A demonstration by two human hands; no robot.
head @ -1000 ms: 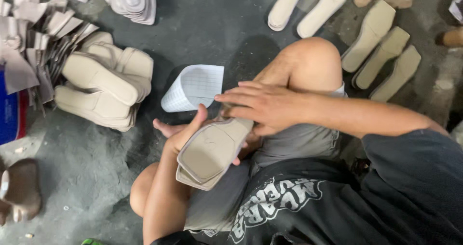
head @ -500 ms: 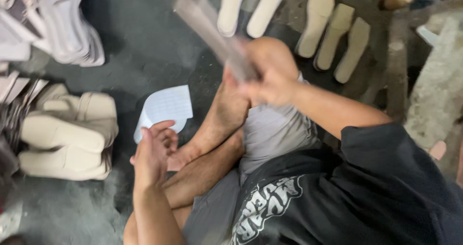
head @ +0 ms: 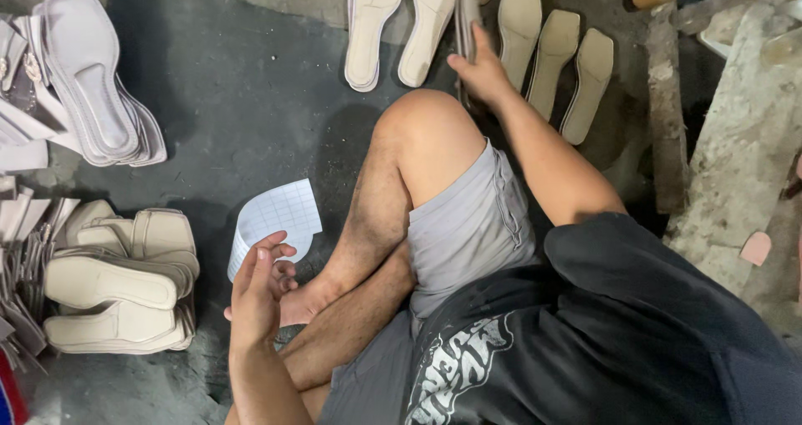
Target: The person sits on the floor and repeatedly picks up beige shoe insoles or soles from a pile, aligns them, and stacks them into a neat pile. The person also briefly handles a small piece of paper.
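Right, you sit cross-legged on the dark floor (head: 251, 116). Your right hand (head: 480, 70) is stretched out past your knee, fingers closed on a thin sole piece (head: 465, 24) held on edge, down among the row of beige insoles (head: 551, 53) laid flat at the top. The piece stands between the two cream insoles (head: 401, 24) on one side and the three beige ones on the other; whether its lower end touches the floor, you can't tell, the hand hides it.

Your left hand (head: 257, 295) is empty, open and relaxed, palm turned inward, hovering by your foot, just in front of a curled sheet of gridded paper (head: 276, 220). A stack of padded soles (head: 117, 279) lies near it to the left.

Step in hand, by my read: setting the piece into the row. The next move calls for laying it flat, parallel to its neighbours, not overlapping them, then letting go cleanly.
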